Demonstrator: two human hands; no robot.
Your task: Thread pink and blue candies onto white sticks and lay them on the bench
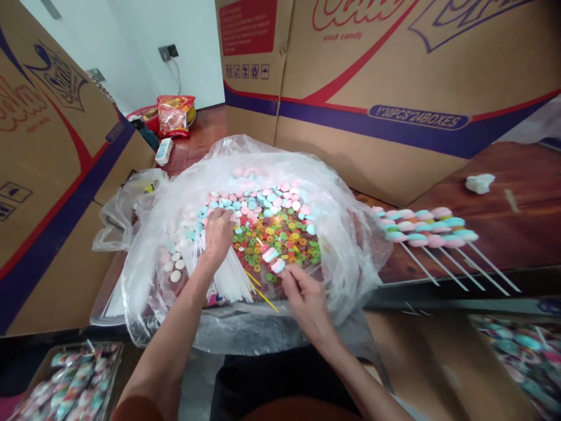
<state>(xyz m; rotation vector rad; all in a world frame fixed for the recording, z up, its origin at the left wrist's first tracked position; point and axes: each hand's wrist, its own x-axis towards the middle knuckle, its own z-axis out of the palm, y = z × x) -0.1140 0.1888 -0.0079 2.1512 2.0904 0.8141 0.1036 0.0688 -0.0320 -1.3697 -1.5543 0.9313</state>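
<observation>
My right hand (305, 297) pinches a candy skewer (274, 261), a thin white stick with pink-and-blue marshmallows threaded on it. The stick's bare tip points up and left, over a spread of colourful gummy rings (302, 237). Reaching into the pile of pink, white and blue marshmallows (252, 204), my left hand (218, 235) has its fingers curled down; what they grip is hidden. A bundle of white sticks (230, 282) lies just below that hand. Clear plastic sheeting (350, 257) surrounds the sweets.
Several loaded skewers (423, 227) lie at the table's right edge. Large cardboard boxes (333, 76) stand behind and to the left. A red candy packet (174, 117) sits at the back. Below the table, a box of wrapped sweets (72, 380) stands at left.
</observation>
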